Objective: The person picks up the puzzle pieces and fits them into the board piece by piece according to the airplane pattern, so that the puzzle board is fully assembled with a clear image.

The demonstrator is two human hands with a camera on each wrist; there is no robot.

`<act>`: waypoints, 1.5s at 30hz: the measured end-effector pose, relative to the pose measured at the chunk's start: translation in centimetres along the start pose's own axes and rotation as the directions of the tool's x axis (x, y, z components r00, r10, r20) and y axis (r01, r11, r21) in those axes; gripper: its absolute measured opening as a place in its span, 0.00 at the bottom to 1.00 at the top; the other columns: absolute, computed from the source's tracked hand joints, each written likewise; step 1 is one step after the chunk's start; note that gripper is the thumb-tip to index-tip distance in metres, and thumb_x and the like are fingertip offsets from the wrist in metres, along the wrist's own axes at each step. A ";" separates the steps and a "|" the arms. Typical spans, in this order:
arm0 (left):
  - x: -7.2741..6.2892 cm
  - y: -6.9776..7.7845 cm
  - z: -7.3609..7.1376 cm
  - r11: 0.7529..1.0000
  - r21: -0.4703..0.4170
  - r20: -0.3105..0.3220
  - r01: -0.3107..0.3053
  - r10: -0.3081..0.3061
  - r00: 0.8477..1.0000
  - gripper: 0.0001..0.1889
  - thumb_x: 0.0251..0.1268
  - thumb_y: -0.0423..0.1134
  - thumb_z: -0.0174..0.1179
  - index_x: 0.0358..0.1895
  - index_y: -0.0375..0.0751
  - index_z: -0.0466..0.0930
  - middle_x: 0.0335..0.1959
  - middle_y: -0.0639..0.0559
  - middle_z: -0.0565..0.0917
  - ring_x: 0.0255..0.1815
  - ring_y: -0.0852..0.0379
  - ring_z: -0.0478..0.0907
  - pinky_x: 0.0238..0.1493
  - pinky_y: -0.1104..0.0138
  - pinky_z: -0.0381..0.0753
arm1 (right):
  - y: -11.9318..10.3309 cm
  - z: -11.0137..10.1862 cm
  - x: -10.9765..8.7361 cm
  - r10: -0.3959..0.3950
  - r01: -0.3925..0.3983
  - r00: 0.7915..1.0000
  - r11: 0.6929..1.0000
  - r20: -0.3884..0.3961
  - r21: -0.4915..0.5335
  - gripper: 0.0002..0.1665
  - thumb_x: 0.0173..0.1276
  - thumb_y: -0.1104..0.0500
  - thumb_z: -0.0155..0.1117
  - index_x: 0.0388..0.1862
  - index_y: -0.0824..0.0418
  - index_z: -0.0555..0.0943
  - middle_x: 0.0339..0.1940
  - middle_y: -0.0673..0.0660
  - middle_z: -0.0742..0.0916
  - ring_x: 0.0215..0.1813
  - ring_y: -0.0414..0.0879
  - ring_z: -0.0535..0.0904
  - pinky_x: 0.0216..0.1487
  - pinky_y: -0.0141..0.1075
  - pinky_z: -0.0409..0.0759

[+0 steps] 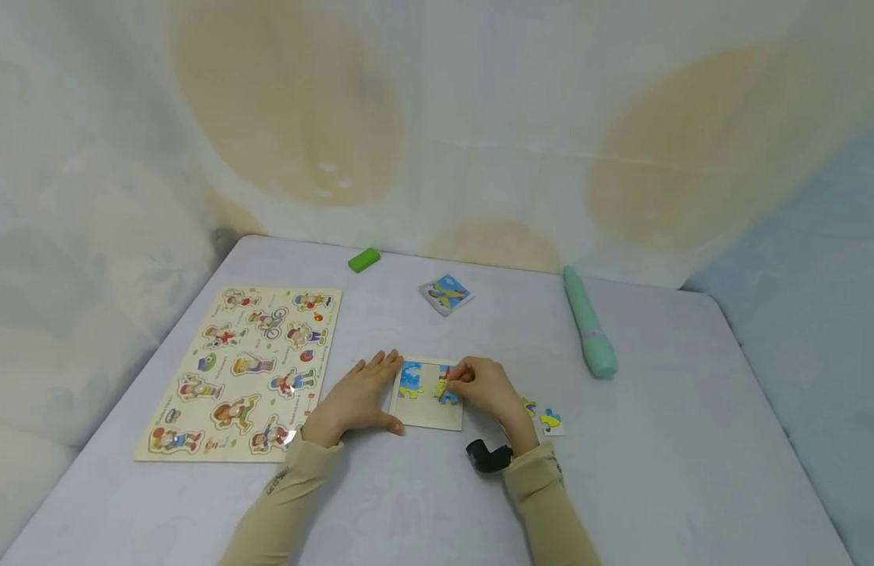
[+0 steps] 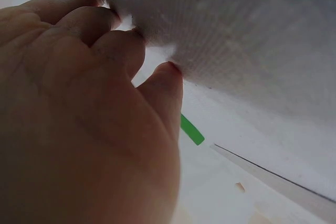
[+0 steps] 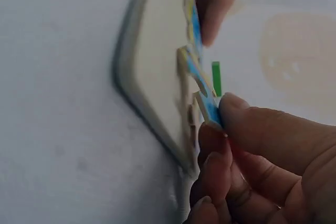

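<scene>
A small wooden puzzle tray (image 1: 424,417) lies in front of me, with blue and yellow jigsaw pieces (image 1: 411,379) in its upper left part. My left hand (image 1: 355,401) rests along the tray's left side, fingers extended and fingertips at its edge, thumb by the lower left corner. Over the tray's right side, my right hand (image 1: 488,389) pinches a blue jigsaw piece (image 3: 210,106) between thumb and fingers. That piece stands tilted to the tray, its far end close to the surface. Two loose pieces (image 1: 552,421) lie right of my right wrist, one partly hidden behind it.
A large board with sports figures (image 1: 249,365) lies at the left, close to my left forearm. A picture card (image 1: 446,295) and a green block (image 1: 364,259) lie farther back. A long teal object (image 1: 589,326) is at the right. A black device (image 1: 489,456) sits at my right wrist.
</scene>
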State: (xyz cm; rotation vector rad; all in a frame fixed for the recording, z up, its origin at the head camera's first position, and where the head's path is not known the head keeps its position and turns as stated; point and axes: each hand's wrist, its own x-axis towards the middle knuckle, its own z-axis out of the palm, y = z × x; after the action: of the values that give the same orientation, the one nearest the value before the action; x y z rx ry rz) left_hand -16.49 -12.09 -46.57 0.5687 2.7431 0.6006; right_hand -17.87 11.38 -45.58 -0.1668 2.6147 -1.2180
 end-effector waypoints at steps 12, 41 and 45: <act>0.0 -0.2 0.0 1.000 0.008 0.008 0.002 -0.003 1.000 0.61 0.37 0.56 0.77 0.76 0.37 0.53 0.78 0.43 0.53 0.80 0.43 0.47 0.79 0.46 0.47 | -0.1 1.1 -0.1 0.033 -0.037 0.998 0.997 -0.051 -0.064 0.06 0.59 0.63 0.70 0.32 0.61 0.80 0.23 0.53 0.80 0.26 0.42 0.71 0.24 0.29 0.68; -0.2 0.3 -0.2 1.000 0.002 0.004 -0.004 0.004 1.000 0.60 0.38 0.55 0.77 0.75 0.35 0.54 0.78 0.41 0.54 0.80 0.41 0.47 0.78 0.46 0.47 | 1.9 -3.7 -0.6 0.041 -0.042 0.999 0.996 -0.014 -0.079 0.11 0.71 0.57 0.59 0.47 0.61 0.80 0.41 0.57 0.85 0.42 0.48 0.79 0.43 0.38 0.80; -0.1 0.2 -0.2 1.000 0.013 0.006 -0.009 0.009 1.000 0.60 0.38 0.56 0.77 0.75 0.36 0.54 0.78 0.42 0.54 0.80 0.41 0.47 0.78 0.46 0.47 | 3.0 -5.4 -1.5 0.108 -0.107 0.994 0.986 -0.005 -0.128 0.13 0.70 0.56 0.59 0.48 0.63 0.79 0.43 0.59 0.85 0.44 0.50 0.79 0.46 0.42 0.81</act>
State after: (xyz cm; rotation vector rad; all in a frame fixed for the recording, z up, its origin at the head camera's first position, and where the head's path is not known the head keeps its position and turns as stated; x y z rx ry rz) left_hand -16.39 -12.02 -46.22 0.5848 2.7423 0.5830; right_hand -17.91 17.59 -44.26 -0.0492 2.6630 -1.0154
